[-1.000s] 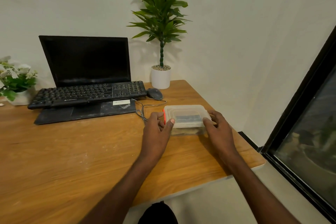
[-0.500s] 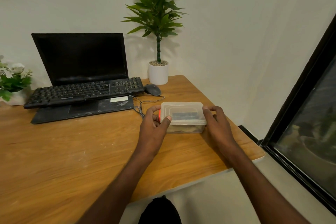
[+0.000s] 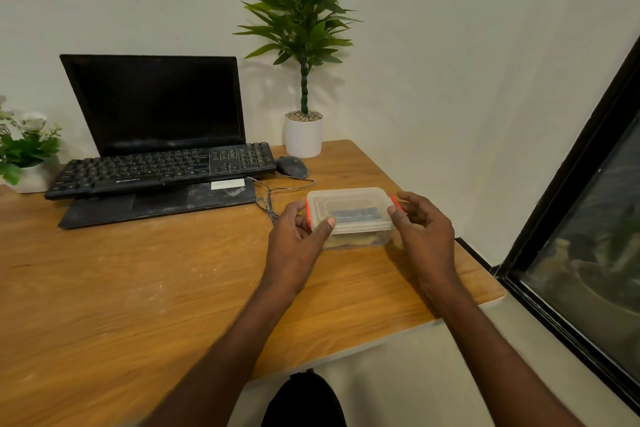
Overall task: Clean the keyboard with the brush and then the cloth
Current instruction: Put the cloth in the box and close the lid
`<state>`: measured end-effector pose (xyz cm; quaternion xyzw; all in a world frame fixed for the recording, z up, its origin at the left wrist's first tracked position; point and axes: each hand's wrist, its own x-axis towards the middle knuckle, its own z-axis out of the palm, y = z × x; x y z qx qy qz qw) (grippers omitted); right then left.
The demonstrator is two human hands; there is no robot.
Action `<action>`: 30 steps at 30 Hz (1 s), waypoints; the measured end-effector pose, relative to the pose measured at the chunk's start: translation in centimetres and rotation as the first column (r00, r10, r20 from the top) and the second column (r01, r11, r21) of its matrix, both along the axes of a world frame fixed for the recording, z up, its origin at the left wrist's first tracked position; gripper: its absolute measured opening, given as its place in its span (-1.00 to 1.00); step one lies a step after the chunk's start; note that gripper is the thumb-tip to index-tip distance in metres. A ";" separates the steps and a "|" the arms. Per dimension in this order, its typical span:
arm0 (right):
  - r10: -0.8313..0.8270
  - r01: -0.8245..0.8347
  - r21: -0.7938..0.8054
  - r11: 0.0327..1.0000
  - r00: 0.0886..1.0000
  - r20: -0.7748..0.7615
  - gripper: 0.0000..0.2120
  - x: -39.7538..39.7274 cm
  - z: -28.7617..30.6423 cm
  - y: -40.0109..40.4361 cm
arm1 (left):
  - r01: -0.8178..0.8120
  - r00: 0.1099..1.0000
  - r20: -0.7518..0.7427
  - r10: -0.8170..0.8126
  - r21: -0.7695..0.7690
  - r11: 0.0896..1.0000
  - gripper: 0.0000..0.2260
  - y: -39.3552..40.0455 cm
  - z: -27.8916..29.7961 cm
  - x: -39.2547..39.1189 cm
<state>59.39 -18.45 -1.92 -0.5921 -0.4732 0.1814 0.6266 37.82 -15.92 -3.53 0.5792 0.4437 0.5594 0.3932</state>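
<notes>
While keyboard [image 3: 162, 168] waits far left, propped on laptop [image 3: 156, 149], your left hand [image 3: 298, 236] and right hand [image 3: 424, 229] pinch orange clips of lidded container [image 3: 349, 210] on desk [image 3: 138, 288], fingers curled, likely unlatching lid to reach tools inside.

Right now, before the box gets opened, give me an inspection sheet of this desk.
Surface: wooden table, pale specks.
Job's things: black keyboard resting on the open laptop; clear lidded box with orange clips, a dark item inside; brush and cloth not identifiable.
Clutter: mouse.
Hands: left hand and right hand grip the box ends, fingers at the clips.
Cables: thin cable looped left of the box.
Surroundings: potted plant, flowers, window.
</notes>
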 end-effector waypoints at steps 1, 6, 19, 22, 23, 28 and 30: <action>-0.023 0.023 0.000 1.000 0.998 0.060 -0.66 -0.1 0.1 -0.1 | 0.002 1.000 0.001 -0.002 0.004 1.000 -0.30 0.0 -0.1 0.0; -0.060 0.052 0.036 0.998 0.958 0.280 -0.73 -0.5 0.1 -0.3 | 0.016 1.000 0.015 -0.016 -0.005 1.000 -0.41 -0.1 0.3 0.2; -0.119 0.128 -0.032 0.991 0.974 0.192 -0.75 -0.9 0.1 -0.7 | -0.106 0.990 -0.085 0.110 0.051 0.993 -0.68 0.0 -0.2 0.3; -0.134 0.143 -0.023 0.989 0.962 0.237 -0.70 -1.0 0.1 -0.6 | -0.117 0.985 -0.118 0.127 0.088 0.989 -0.69 0.1 -0.2 0.3; -0.141 0.154 -0.032 0.988 0.957 0.255 -0.67 -1.1 0.0 -0.6 | -0.121 0.982 -0.132 0.133 0.094 0.988 -0.65 0.2 -0.3 0.4; -0.120 0.170 -0.096 0.981 0.913 0.390 -0.62 -1.0 0.7 1.1 | -0.119 0.908 -0.386 0.167 0.145 0.982 -0.73 2.0 0.8 1.3; -0.092 0.190 -0.170 0.967 0.882 0.463 -0.63 -0.4 1.4 3.2 | -0.156 0.866 -0.458 0.200 0.131 0.979 -0.72 3.6 1.8 1.7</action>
